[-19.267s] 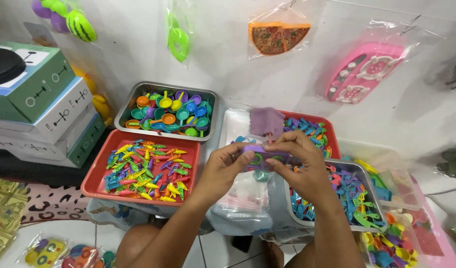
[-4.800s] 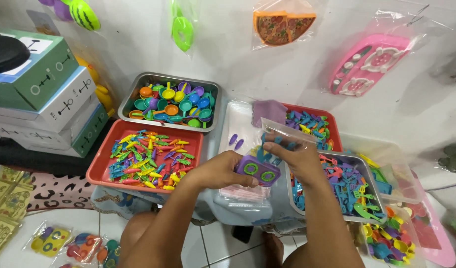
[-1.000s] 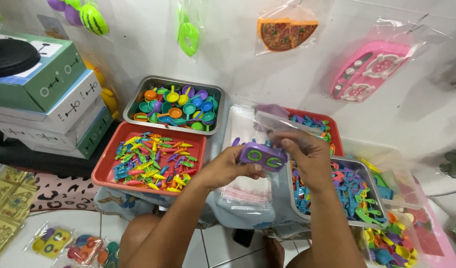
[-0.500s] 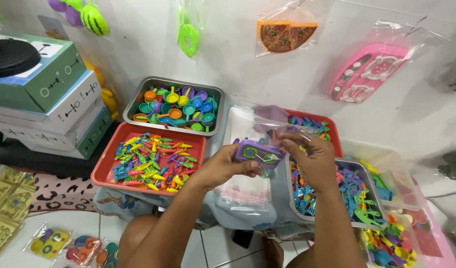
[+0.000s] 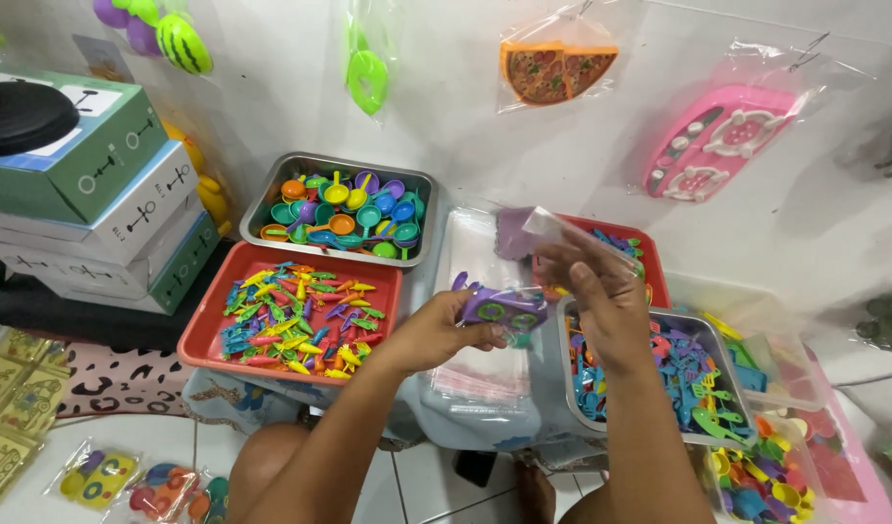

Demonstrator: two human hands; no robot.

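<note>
My left hand (image 5: 444,328) grips a small purple toy stove (image 5: 504,306) with two green burner rings, held above a stack of clear plastic bags (image 5: 485,374). My right hand (image 5: 606,296) is raised beside it and pinches a clear plastic bag (image 5: 562,231) that hangs open above the toy. A purple piece (image 5: 513,233) shows behind the bag.
A red tray of small coloured utensils (image 5: 289,320) and a metal tray of toy pans (image 5: 344,206) sit to the left. A metal tray of blue and green pieces (image 5: 679,374) is on the right. Stacked boxes (image 5: 97,213) stand far left; bagged toys hang on the wall.
My right hand has lifted the clear bag higher and pulled it apart from the toy stove. The left hand holds the stove slightly lower than before.
</note>
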